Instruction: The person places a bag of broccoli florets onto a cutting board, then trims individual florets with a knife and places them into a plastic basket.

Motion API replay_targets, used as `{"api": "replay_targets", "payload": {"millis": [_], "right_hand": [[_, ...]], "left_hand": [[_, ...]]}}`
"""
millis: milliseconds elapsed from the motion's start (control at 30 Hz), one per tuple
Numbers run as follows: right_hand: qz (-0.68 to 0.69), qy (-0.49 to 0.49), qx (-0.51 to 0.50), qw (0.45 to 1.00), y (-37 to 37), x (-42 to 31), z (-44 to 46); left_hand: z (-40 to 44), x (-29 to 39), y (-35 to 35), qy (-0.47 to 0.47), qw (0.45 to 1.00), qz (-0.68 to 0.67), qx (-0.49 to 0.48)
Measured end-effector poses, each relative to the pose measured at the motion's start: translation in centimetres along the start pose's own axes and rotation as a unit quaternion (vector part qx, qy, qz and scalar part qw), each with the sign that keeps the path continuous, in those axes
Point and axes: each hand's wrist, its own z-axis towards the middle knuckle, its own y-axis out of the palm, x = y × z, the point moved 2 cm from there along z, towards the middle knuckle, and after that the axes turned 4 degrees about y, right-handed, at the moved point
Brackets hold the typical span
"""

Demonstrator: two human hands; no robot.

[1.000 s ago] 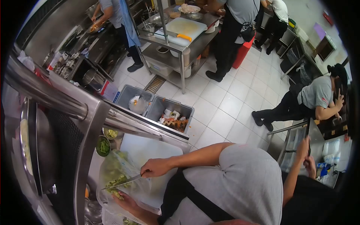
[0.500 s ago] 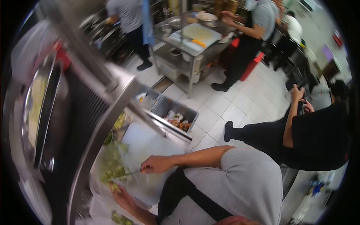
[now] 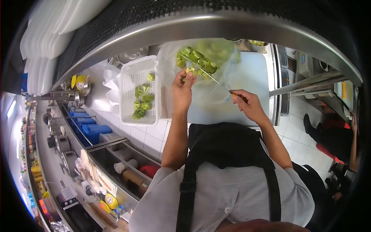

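Observation:
My right hand [image 3: 249, 105] is closed around the handle of a long, thin-bladed knife [image 3: 211, 76]. The blade slants up and left, its edge at a small broccoli floret [image 3: 190, 71] pinched in the fingers of my left hand [image 3: 182, 86]. Just beyond, more broccoli pieces [image 3: 206, 63] lie on a clear plastic bag [image 3: 170, 50] spread over part of the white cutting board [image 3: 251, 73]. To the left of my left hand, a white perforated basket [image 3: 126, 83] holds several florets [image 3: 145, 97].
A metal shelf edge [image 3: 201, 24] runs across above the board, with stacked white containers [image 3: 46, 50] at upper left. A metal post [image 3: 305, 85] stands on the right. Bowls [image 3: 257, 43] sit behind the board. Another person [image 3: 336, 135] is at far right.
My view has swung from the room on the right to straight over the board, bringing the basket into sight. The knife stays in my right hand and a floret in my left.

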Motion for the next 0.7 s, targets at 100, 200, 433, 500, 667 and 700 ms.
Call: {"api": "replay_targets", "payload": {"millis": [100,200,433,500,667,700], "right_hand": [[-0.038,-0.015,-0.007,0.999,0.1,0.2,0.2],[-0.065,-0.017,-0.019,0.998,0.2,0.0,0.1],[-0.109,-0.058,-0.001,0.992,0.6,0.1,0.3],[-0.119,-0.066,-0.001,0.991,1.2,-0.1,0.9],[-0.138,-0.09,0.022,0.986,2.0,-0.2,3.2],[-0.131,-0.087,0.023,0.987,2.1,-0.2,3.5]], "left_hand": [[0.3,-1.0,-0.3,0.002,1.0,0.001,0.014],[0.3,-1.1,-0.6,-0.004,0.999,-0.009,0.03],[-0.3,-0.3,-0.2,0.022,0.997,0.062,0.042],[-0.7,-0.2,0.0,0.043,0.992,0.11,0.035],[-1.8,0.1,-0.1,0.088,0.989,0.119,0.006],[-2.1,0.6,-0.3,0.092,0.989,0.116,0.01]]}}
